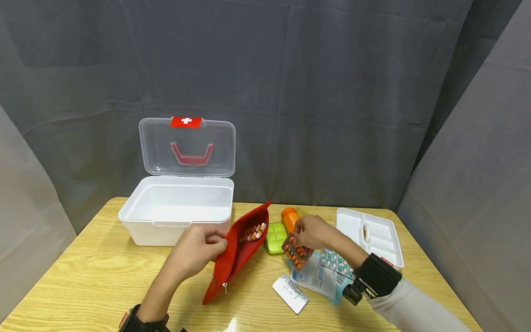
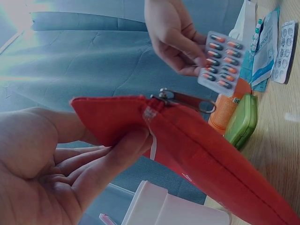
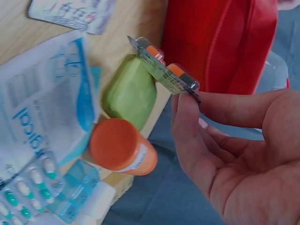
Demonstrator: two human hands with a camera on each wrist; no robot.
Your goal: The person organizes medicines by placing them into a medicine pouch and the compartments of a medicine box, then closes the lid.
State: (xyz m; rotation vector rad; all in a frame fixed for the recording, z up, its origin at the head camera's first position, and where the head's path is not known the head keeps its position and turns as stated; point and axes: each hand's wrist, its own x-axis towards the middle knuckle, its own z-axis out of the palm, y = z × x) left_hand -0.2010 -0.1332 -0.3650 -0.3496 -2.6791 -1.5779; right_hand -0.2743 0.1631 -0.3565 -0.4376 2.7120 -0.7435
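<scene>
My left hand [image 1: 200,249] pinches the edge of a red zippered pouch [image 1: 224,263], whose mouth gapes toward the right. Inside the pouch lies a blister pack of orange and white capsules [image 1: 253,232]. Between thumb and fingers, my right hand [image 1: 316,233] pinches a blister pack of orange and dark capsules [image 2: 220,63], held above the table to the right of the pouch. In the right wrist view that pack [image 3: 161,70] appears nearly edge-on, beside the red pouch [image 3: 192,42] and apart from it.
Behind the left hand stands a white first-aid box [image 1: 141,230] with its clear lid raised. A green pill case [image 1: 274,240], an orange bottle [image 1: 289,219], a silver blister pack [image 1: 290,293], a surgical packet [image 1: 317,276], a green-and-white capsule pack [image 1: 335,262] and a white tray [image 1: 379,226] lie rightward.
</scene>
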